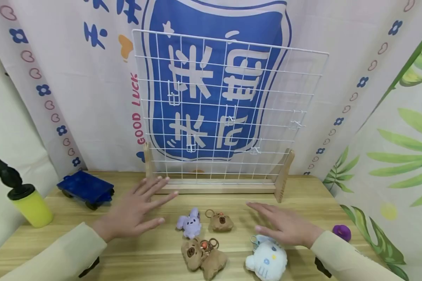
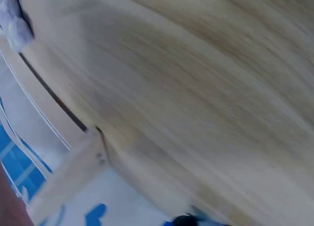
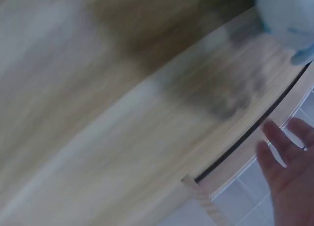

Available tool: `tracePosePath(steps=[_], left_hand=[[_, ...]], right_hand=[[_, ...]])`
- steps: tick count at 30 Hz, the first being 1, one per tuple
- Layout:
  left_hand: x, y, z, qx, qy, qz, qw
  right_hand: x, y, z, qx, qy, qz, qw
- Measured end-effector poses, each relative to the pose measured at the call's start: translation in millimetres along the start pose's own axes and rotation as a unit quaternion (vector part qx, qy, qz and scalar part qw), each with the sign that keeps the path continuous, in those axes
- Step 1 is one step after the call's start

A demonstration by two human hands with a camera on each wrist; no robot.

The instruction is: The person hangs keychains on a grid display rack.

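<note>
In the head view my left hand [image 1: 135,208] hovers over the wooden table with its fingers spread, left of a lilac plush keychain [image 1: 190,224]. My right hand [image 1: 285,223], fingers extended, is above and beside a white plush cat-face keychain [image 1: 269,260] with a pale blue bow. Neither hand holds anything. Between them sit a brown plush bear-like keychain [image 1: 221,222] with a ring and, nearer me, two more brown plush keychains, one facing up [image 1: 191,253] and one turned away [image 1: 213,264]. The right wrist view shows my right hand [image 3: 294,182] with fingers apart.
A white wire grid rack [image 1: 228,105] with several small hooks stands on wooden feet [image 1: 284,175] at the back. On the left are a blue toy cart [image 1: 86,188] and a yellow pump [image 1: 33,208]. A purple object [image 1: 342,232] lies at the right.
</note>
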State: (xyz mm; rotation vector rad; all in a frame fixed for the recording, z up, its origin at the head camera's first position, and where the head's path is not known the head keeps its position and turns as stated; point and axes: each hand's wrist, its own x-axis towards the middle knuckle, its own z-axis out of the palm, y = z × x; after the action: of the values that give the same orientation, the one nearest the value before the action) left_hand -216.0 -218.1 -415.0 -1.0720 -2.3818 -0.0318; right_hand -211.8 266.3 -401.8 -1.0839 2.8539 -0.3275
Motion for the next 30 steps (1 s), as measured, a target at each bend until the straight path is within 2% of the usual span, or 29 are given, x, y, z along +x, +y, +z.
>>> tracePosePath(steps=[3, 5, 7, 9, 11, 14, 17, 22, 26, 30], left_hand=[[-1.4, -8.2, -1.8, -0.025, 0.010, -0.055, 0.9981], [-1.4, -13.2, -2.9, -0.043, 0.021, -0.098, 0.9940], [-0.8, -16.9, -3.5, -0.065, 0.039, -0.140, 0.9872], [0.5, -19.6, -4.2, -0.097, 0.052, -0.182, 0.9771], [2.7, -21.1, -5.2, -0.148, 0.050, -0.226, 0.9615], [7.3, -23.8, -7.2, -0.226, 0.039, -0.283, 0.9314], [12.1, -26.0, -8.1, -0.284, 0.022, -0.319, 0.9040], [17.4, -26.9, -5.1, -0.337, -0.015, -0.348, 0.8747], [19.9, -28.0, 1.3, -0.373, -0.046, -0.370, 0.8493], [17.9, -29.7, 10.8, -0.400, -0.070, -0.387, 0.8278]], right_hand=[[1.1, -2, 1, 0.065, -0.028, 0.028, 0.9971], [2.9, -3, 0, 0.111, -0.048, 0.038, 0.9920], [5.1, -2, -1, 0.148, -0.061, 0.041, 0.9862], [6.6, 0, -2, 0.179, -0.070, 0.040, 0.9805], [7.2, 1, -2, 0.203, -0.078, 0.038, 0.9753], [6.5, 2, -3, 0.231, -0.095, 0.047, 0.9672], [4.8, 2, -5, 0.251, -0.118, 0.066, 0.9585], [1.8, 0, -8, 0.273, -0.147, 0.093, 0.9463], [2.1, -2, -8, 0.271, -0.152, 0.100, 0.9451], [3.3, -5, -5, 0.266, -0.152, 0.105, 0.9462]])
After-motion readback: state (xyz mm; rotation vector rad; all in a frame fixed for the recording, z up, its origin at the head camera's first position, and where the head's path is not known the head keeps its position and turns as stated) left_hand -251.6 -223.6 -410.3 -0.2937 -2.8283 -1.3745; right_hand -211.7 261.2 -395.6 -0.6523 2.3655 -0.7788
